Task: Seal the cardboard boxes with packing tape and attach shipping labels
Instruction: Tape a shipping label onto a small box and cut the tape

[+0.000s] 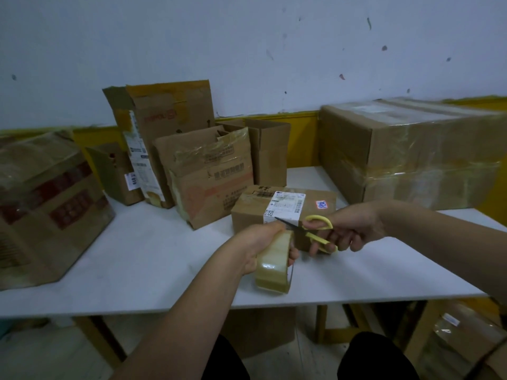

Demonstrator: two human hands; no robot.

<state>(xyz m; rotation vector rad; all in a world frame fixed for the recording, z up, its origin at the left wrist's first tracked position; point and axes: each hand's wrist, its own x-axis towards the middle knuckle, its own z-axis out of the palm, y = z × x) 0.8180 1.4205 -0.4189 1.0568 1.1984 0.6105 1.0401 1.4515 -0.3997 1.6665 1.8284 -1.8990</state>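
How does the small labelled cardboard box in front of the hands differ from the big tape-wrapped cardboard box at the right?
The small labelled cardboard box is much smaller than the big tape-wrapped cardboard box. The small one carries a white shipping label and a pink sticker; the big one shows mostly clear tape bands. The small one lies nearer the hands. Both are closed, brown, and rest on the white table.

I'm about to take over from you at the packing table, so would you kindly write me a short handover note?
Left hand grips the tape roll.
Right hand holds the yellow scissors, blades open at the tape beside the roll.
Small box sits closed on the white table, with a shipping label on top.
Left: cut the tape, press it down, then do the open boxes behind.
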